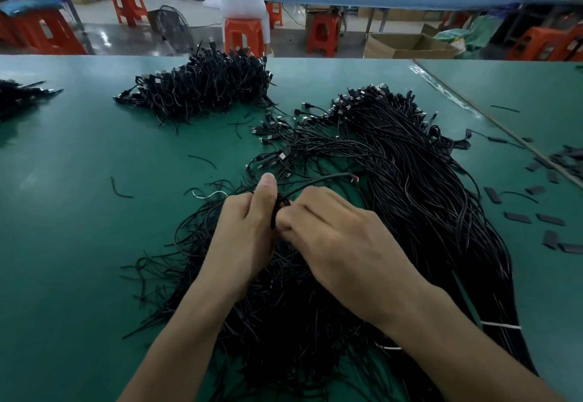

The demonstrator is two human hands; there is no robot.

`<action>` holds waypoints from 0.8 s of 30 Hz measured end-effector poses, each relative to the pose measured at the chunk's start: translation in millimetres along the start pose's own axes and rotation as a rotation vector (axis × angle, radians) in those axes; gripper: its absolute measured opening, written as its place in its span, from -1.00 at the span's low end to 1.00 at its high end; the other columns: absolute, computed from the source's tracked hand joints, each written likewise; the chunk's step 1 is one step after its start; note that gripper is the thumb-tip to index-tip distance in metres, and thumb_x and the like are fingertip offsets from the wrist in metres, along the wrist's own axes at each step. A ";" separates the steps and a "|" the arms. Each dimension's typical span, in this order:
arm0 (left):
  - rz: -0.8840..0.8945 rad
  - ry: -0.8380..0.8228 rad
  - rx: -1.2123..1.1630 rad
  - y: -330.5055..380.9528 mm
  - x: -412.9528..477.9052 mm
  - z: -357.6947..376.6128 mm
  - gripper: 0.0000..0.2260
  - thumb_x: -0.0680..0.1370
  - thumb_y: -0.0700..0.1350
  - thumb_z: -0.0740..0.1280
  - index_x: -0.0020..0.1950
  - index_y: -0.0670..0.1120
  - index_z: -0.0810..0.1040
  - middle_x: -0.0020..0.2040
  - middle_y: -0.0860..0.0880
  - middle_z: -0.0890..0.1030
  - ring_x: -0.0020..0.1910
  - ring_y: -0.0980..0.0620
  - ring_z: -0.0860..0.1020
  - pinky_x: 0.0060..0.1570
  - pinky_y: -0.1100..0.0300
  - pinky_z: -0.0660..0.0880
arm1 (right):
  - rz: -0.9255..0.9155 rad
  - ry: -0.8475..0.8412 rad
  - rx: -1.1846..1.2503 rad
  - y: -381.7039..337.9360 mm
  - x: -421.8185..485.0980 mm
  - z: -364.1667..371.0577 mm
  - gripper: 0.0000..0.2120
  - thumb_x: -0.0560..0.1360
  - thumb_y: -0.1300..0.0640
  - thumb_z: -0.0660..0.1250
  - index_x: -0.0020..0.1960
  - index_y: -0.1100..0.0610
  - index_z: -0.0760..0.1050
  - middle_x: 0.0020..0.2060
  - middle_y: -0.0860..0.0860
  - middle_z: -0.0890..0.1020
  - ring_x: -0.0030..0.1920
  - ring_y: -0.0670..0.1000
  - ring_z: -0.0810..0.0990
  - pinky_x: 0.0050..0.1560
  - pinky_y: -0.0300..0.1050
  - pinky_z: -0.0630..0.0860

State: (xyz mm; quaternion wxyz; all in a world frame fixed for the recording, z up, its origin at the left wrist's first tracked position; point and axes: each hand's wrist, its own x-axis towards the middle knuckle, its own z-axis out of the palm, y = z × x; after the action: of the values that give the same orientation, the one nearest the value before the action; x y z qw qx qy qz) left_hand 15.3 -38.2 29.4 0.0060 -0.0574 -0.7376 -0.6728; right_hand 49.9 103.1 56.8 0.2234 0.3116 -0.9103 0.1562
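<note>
At the far left edge of the green table (63,244) a small heap of dark leads (22,95) runs out of sight. A short offcut (120,189) lies alone on the mat to its right. Further back sits a tall mound of coiled bundles (202,89), their plugs poking out at the sides.

Near the middle, the left hand (246,228) is curled round a black cable (279,209), thumb standing straight up and fingers tucked under it. The cable is wound into a small tight loop, held just above the tangle between the two hands. One free end arcs up and away to the right and finishes in a reddish tip. The right hand (340,237) meets the left knuckle to knuckle and pinches the same loop with bent fingers. Its fingertips are hidden from where I stand.

Beyond the right hand, a long sheaf of loose cables (410,181) fans from the near edge towards the plugs at the back. A white tie (500,326) binds it low down. Flat black sleeves (517,217) lie scattered along the right side.

Behind the table, someone sits on an orange stool (243,36), and an open cardboard box (407,45) stands on the floor.
</note>
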 end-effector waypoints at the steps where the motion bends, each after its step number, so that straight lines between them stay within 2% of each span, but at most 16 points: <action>1: -0.013 -0.026 -0.001 -0.8 0.5 -0.5 -0.45 0.69 0.14 0.11 -0.41 -0.15 0.26 -0.53 0.01 0.17 -0.56 0.04 0.09 -0.50 0.21 0.07 | -0.034 -0.022 -0.032 0.1 0.3 -1.8 -0.95 0.54 0.28 0.39 -0.03 0.17 0.56 -0.14 0.02 0.52 -0.14 0.01 0.50 -0.35 -0.04 0.54; 4: -0.075 -0.114 -0.064 -2.7 1.4 -1.9 -0.41 0.69 0.14 0.12 -0.36 -0.29 0.28 -0.50 -0.05 0.19 -0.54 0.04 0.09 -0.50 0.22 0.09 | -0.133 -0.062 -0.115 1.3 4.6 -8.4 -0.95 0.52 0.28 0.40 -0.04 0.18 0.56 -0.09 0.04 0.53 -0.10 0.00 0.46 -0.26 -0.19 0.40; 6: -0.123 -0.192 -0.109 -3.8 0.3 -5.2 -0.47 0.70 0.09 0.13 -0.40 -0.15 0.39 -0.48 -0.04 0.22 -0.54 0.05 0.10 -0.52 0.27 0.11 | -0.197 -0.090 -0.161 1.8 9.5 -13.6 -0.97 0.54 0.26 0.36 -0.04 0.17 0.55 -0.03 0.05 0.53 -0.05 0.01 0.43 -0.17 -0.18 0.32; 9: -0.270 -0.293 -0.149 -4.9 -2.2 -9.9 -0.51 0.70 -0.04 0.11 -0.44 0.02 0.44 -0.48 0.02 0.25 -0.53 0.09 0.12 -0.53 0.28 0.08 | -0.256 -0.160 -0.133 2.5 15.6 -19.3 -0.97 0.55 0.23 0.37 -0.04 0.16 0.53 0.11 0.04 0.54 0.09 0.01 0.47 -0.02 -0.09 0.46; 11: -0.359 -0.352 -0.149 -3.4 -3.2 -8.1 -0.48 0.65 -0.10 0.08 -0.54 0.02 0.39 -0.52 0.05 0.24 -0.57 0.11 0.11 -0.55 0.34 0.07 | -0.181 -0.190 0.008 3.9 18.4 -22.5 -0.95 0.57 0.19 0.36 -0.04 0.17 0.53 0.08 0.01 0.53 0.07 -0.01 0.46 -0.07 -0.01 0.56; 13: -0.408 -0.402 -0.170 -2.3 -2.6 -7.6 -0.44 0.61 0.01 0.06 -0.59 -0.03 0.44 -0.55 0.08 0.21 -0.60 0.12 0.10 -0.58 0.39 0.07 | -0.056 -0.180 0.152 8.5 19.4 -23.6 -0.93 0.57 0.16 0.35 -0.05 0.17 0.54 0.04 -0.02 0.50 -0.01 -0.07 0.47 -0.11 -0.01 0.57; 15: -0.416 -0.469 -0.245 0.0 -1.1 -9.1 -0.40 0.56 0.24 0.05 -0.49 -0.07 0.56 -0.52 0.07 0.16 -0.60 0.10 0.06 -0.58 0.42 0.08 | 0.057 -0.170 0.289 12.8 18.1 -22.8 -0.93 0.56 0.17 0.37 -0.09 0.15 0.57 -0.02 -0.06 0.49 -0.21 -0.18 0.50 -0.13 -0.13 0.54; 17: -0.394 -0.557 -0.293 1.8 -1.0 -15.0 -0.30 0.44 0.47 0.06 -0.34 -0.11 0.62 -0.45 0.05 0.12 -0.57 0.09 0.03 -0.58 0.42 0.10 | 0.137 -0.174 0.384 15.3 17.7 -22.2 -0.93 0.55 0.17 0.40 -0.11 0.11 0.58 -0.07 -0.10 0.51 -0.35 -0.16 0.56 -0.18 -0.19 0.54; 19: -0.368 -0.640 -0.281 4.6 -1.6 -18.7 -0.24 0.29 0.62 0.16 -0.29 -0.10 0.62 -0.42 0.05 0.12 -0.55 0.10 0.04 -0.56 0.40 0.08 | 0.168 -0.188 0.405 18.7 18.3 -23.1 -0.94 0.54 0.14 0.42 -0.12 0.07 0.60 -0.11 -0.13 0.54 -0.33 -0.11 0.60 -0.14 -0.15 0.55; 20: -0.350 -0.675 -0.250 5.3 -2.0 -19.6 -0.27 0.24 0.61 0.26 -0.28 -0.10 0.59 -0.42 0.06 0.14 -0.54 0.12 0.06 -0.56 0.39 0.08 | 0.179 -0.202 0.404 20.5 19.0 -24.7 -0.95 0.53 0.11 0.42 -0.11 0.03 0.61 -0.12 -0.14 0.55 -0.25 -0.11 0.61 -0.10 -0.10 0.55; 21: -0.313 -0.707 -0.203 4.8 -1.7 -20.4 -0.34 0.24 0.51 0.39 -0.26 -0.12 0.55 -0.43 0.06 0.17 -0.54 0.13 0.09 -0.56 0.38 0.08 | 0.184 -0.222 0.398 21.9 20.2 -27.5 -0.96 0.53 0.07 0.43 -0.11 -0.01 0.62 -0.13 -0.15 0.57 -0.17 -0.11 0.61 -0.06 -0.03 0.55; 22: -0.254 -0.733 -0.148 3.9 -1.5 -20.4 -0.46 0.28 0.35 0.50 -0.23 -0.13 0.52 -0.43 0.06 0.22 -0.54 0.13 0.13 -0.56 0.36 0.10 | 0.184 -0.246 0.384 22.7 21.5 -30.9 -0.97 0.52 0.04 0.43 -0.10 -0.04 0.63 -0.13 -0.16 0.58 -0.11 -0.12 0.59 -0.04 0.01 0.55; 24: -0.131 -0.756 -0.043 2.1 -1.7 -19.4 -0.68 0.31 0.07 0.59 -0.23 -0.06 0.51 -0.43 0.06 0.33 -0.51 0.09 0.24 -0.53 0.28 0.18 | 0.157 -0.310 0.304 20.5 23.8 -35.8 -0.95 0.53 0.00 0.40 -0.08 -0.06 0.63 -0.13 -0.17 0.58 -0.09 -0.11 0.57 -0.04 0.04 0.55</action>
State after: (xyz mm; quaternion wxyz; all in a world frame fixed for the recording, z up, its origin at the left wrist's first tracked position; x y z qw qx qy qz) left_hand 15.9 -57.5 33.2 -0.3105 -0.2542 -0.6755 -0.6186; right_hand 31.1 122.0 96.3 0.0186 0.2901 -0.9211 0.2589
